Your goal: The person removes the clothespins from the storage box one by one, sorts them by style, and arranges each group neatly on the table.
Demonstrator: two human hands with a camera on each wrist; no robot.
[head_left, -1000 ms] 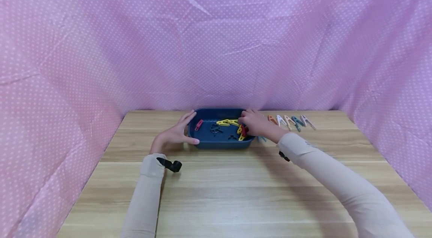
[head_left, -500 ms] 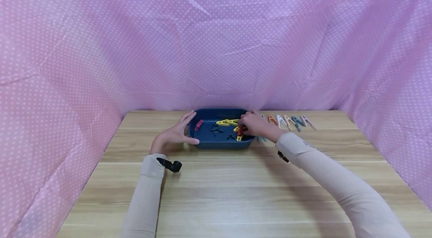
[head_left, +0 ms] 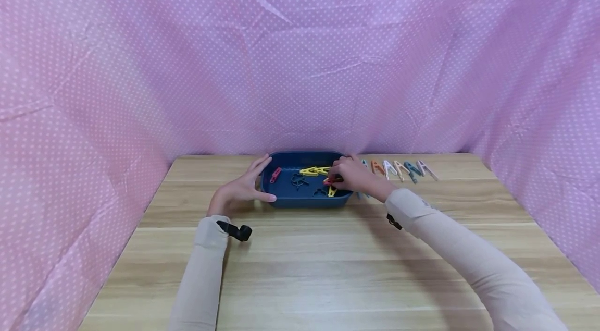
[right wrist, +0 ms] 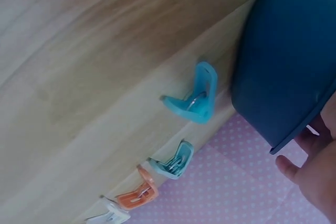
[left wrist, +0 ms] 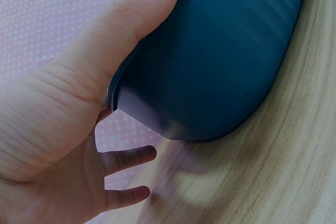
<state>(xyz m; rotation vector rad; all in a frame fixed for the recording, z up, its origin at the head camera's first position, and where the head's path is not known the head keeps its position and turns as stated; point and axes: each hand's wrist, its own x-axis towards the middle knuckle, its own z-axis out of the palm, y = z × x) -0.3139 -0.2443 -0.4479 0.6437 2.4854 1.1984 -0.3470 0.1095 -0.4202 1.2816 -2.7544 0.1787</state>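
A dark blue plastic basin (head_left: 309,203) stands at the back of the table with several clips inside. My left hand (head_left: 244,186) grips its left end, thumb over the near rim; in the left wrist view two fingers stretch free below. My right hand (head_left: 353,173) reaches over the right end, its fingertips pinching a red clothespin (head_left: 327,181) beside a yellow clothespin (head_left: 332,191); the hand partly hides both. Other yellow clothespins (head_left: 309,170) lie to the left, near a dark round clip (head_left: 298,180). Another red clothespin (head_left: 275,174) lies by the left wall.
A row of clothespins runs right of the basin: teal (right wrist: 174,162), orange (head_left: 377,167), white (head_left: 388,167), peach (head_left: 400,168), blue (head_left: 412,170) and pale lilac (head_left: 425,169). A light blue clothespin (right wrist: 198,98) lies nearer the basin. Pink dotted cloth (head_left: 300,60) hangs behind the wooden table (head_left: 300,268).
My right hand has shifted slightly left inside the basin, and the red clothespin at its fingertips has moved left with it. The yellow clothespin beside it has shifted left too. My left hand stays put.
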